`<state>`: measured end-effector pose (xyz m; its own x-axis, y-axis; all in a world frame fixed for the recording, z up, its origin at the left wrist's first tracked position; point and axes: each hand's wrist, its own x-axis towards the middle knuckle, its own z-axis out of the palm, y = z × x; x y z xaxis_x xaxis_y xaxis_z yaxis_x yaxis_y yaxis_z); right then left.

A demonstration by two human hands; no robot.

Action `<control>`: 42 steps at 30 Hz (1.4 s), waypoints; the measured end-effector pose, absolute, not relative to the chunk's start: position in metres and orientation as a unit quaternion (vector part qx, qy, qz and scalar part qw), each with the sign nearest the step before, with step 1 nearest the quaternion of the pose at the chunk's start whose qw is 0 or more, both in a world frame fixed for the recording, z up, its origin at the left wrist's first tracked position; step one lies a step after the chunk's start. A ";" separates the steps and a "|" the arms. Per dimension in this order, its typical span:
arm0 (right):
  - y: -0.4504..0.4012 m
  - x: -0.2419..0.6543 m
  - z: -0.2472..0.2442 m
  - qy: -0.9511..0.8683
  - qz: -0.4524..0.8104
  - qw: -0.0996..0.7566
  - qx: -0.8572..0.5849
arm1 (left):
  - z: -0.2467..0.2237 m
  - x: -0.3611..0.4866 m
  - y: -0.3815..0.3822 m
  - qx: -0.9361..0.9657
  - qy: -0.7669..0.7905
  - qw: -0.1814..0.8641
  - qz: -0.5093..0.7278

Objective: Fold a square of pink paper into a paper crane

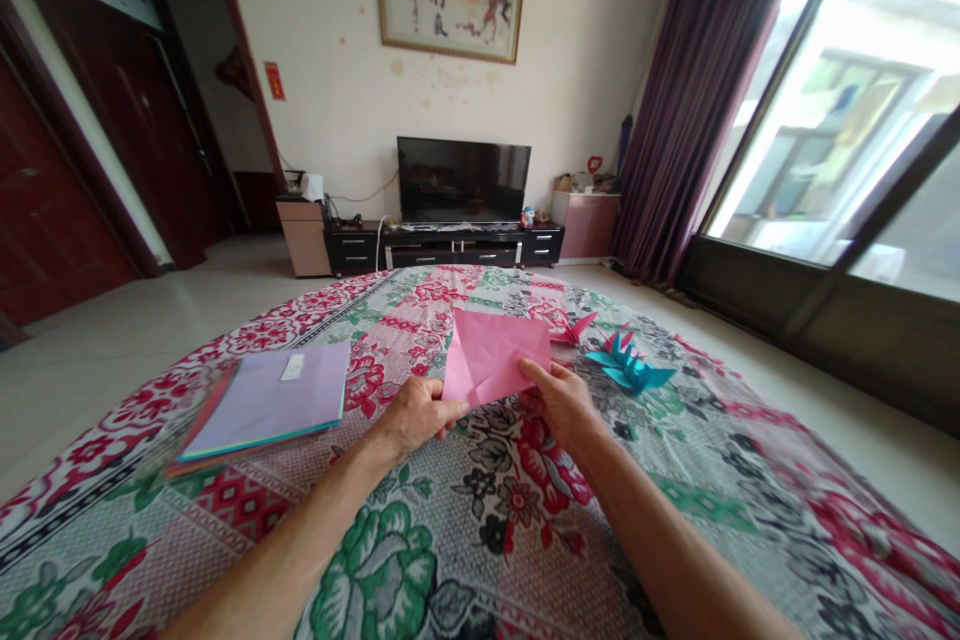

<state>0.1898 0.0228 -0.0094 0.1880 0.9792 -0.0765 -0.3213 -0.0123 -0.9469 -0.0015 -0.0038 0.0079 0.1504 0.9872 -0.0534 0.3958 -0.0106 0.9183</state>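
A creased pink sheet of paper (491, 350) is held up above the patterned tablecloth, between both hands. My left hand (420, 415) pinches its lower left corner between thumb and fingers. At the right edge, my right hand (561, 400) grips it with the thumb on top and the fingers underneath. Just beyond my right hand lie folded teal paper cranes (634, 370), bunched together. A folded pink paper crane (577, 328) sits behind the sheet, partly hidden by it. Left of my left hand rests a stack of coloured paper (274, 400) with a lilac sheet on top.
A floral tablecloth (375, 560) covers the round table. A small white label (292, 367) lies on the paper stack. Beyond the table stand a television (463, 182) on a low black cabinet (356, 248), a dark purple curtain (682, 90) and a large window.
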 end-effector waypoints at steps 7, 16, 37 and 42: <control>0.021 0.196 -0.010 -0.598 0.127 0.416 -0.674 | 0.010 0.002 -0.002 0.626 0.620 0.382 0.277; 0.015 0.192 -0.014 -0.659 -0.016 0.280 -0.698 | 0.009 0.003 -0.002 0.630 0.653 0.361 0.215; -0.002 0.169 -0.012 -0.760 -0.059 0.210 -0.612 | 0.012 -0.005 0.001 0.650 0.658 0.363 0.113; -0.011 0.164 -0.014 -0.754 -0.076 0.207 -0.619 | 0.015 -0.003 -0.002 0.649 0.663 0.358 0.103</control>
